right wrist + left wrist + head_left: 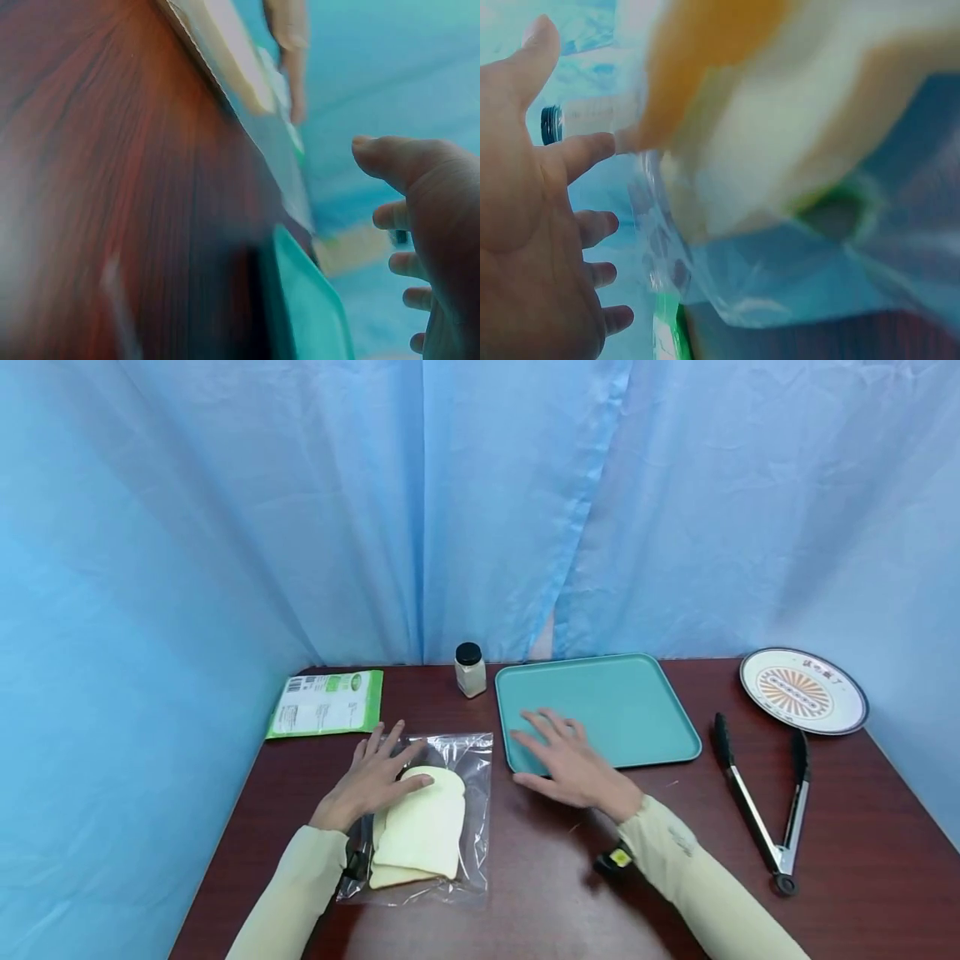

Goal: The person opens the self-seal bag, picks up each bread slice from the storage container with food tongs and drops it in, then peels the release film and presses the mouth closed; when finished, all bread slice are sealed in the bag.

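Note:
Slices of bread (pixel 426 827) lie in a clear plastic bag (pixel 476 860) on the table's left half. Over the bag's upper left part is my left hand (pixel 375 777), fingers spread, thumb reaching across the top of the bread; whether it touches cannot be told. My right hand (pixel 573 764) hovers by the lower left corner of a teal tray (pixel 615 710), its fingers spread and holding nothing. In the left wrist view the bread (pixel 765 150) looms large and blurred beside the palm. The right wrist view shows the tray's edge (pixel 307 300) below the right hand's fingers.
A green-and-white packet (pixel 326 703) lies at the back left. Beside the tray stands a black-lidded jar (pixel 470 670). Spread tongs (pixel 757 810) lie at the right, near a patterned plate (pixel 804 691). Blue curtains (pixel 480 510) hang behind the table.

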`<move>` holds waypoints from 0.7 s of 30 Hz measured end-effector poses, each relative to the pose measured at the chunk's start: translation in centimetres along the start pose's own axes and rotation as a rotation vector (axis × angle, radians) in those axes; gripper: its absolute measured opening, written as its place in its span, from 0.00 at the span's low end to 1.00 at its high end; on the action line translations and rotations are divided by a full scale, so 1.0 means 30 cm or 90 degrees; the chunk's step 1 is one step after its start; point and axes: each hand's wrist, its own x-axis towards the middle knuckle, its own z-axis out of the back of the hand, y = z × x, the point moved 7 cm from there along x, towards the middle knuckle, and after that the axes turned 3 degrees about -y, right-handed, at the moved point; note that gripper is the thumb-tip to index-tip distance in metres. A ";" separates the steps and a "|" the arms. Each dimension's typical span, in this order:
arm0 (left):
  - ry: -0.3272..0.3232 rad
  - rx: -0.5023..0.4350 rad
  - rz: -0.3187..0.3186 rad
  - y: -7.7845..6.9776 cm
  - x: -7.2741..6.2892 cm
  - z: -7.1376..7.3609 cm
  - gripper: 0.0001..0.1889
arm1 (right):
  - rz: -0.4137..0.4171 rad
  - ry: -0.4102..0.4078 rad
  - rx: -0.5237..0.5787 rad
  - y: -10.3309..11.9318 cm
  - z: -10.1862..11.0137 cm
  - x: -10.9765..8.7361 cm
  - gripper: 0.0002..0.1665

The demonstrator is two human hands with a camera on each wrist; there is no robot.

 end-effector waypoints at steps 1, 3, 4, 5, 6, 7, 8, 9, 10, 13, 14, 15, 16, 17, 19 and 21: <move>0.003 0.000 -0.003 -0.005 0.003 -0.003 0.37 | 0.011 0.014 -0.001 0.022 -0.021 0.033 0.37; 0.008 0.002 -0.006 -0.015 0.008 -0.007 0.37 | 0.026 0.046 0.003 0.061 -0.061 0.089 0.36; 0.009 0.003 -0.008 -0.020 0.011 -0.008 0.37 | 0.032 0.059 0.003 0.077 -0.079 0.112 0.35; 0.009 0.007 -0.011 -0.024 0.013 -0.008 0.37 | 0.035 0.073 0.005 0.091 -0.095 0.133 0.35; 0.009 0.010 -0.013 -0.029 0.015 -0.008 0.37 | 0.033 0.085 0.010 0.101 -0.110 0.152 0.34; 0.008 0.013 -0.016 -0.032 0.017 -0.006 0.38 | 0.033 0.094 0.013 0.110 -0.123 0.169 0.34; 0.007 0.014 -0.020 -0.035 0.018 -0.005 0.38 | 0.031 0.101 0.014 0.117 -0.134 0.186 0.33; 0.007 0.014 -0.022 -0.037 0.020 -0.005 0.38 | 0.030 0.107 0.011 0.123 -0.145 0.201 0.33; 0.007 0.013 -0.026 -0.039 0.021 -0.004 0.37 | 0.029 0.110 0.008 0.128 -0.155 0.215 0.32; 0.015 0.014 -0.038 -0.041 0.024 -0.010 0.37 | 0.031 0.122 -0.002 0.143 -0.184 0.249 0.32; 0.020 0.015 -0.040 -0.041 0.025 -0.013 0.37 | 0.034 0.128 -0.009 0.149 -0.193 0.258 0.32; 0.026 0.014 -0.041 -0.039 0.026 -0.017 0.37 | 0.039 0.134 -0.014 0.155 -0.201 0.265 0.32; 0.030 0.014 -0.042 -0.036 0.027 -0.022 0.37 | 0.042 0.138 -0.016 0.161 -0.209 0.271 0.32; 0.034 0.016 -0.041 -0.033 0.028 -0.025 0.37 | 0.043 0.143 -0.017 0.166 -0.215 0.276 0.31; 0.042 0.016 -0.036 -0.026 0.031 -0.032 0.36 | 0.040 0.160 -0.024 0.174 -0.228 0.285 0.31; 0.049 0.016 -0.031 -0.020 0.033 -0.038 0.36 | 0.032 0.180 -0.026 0.180 -0.240 0.289 0.32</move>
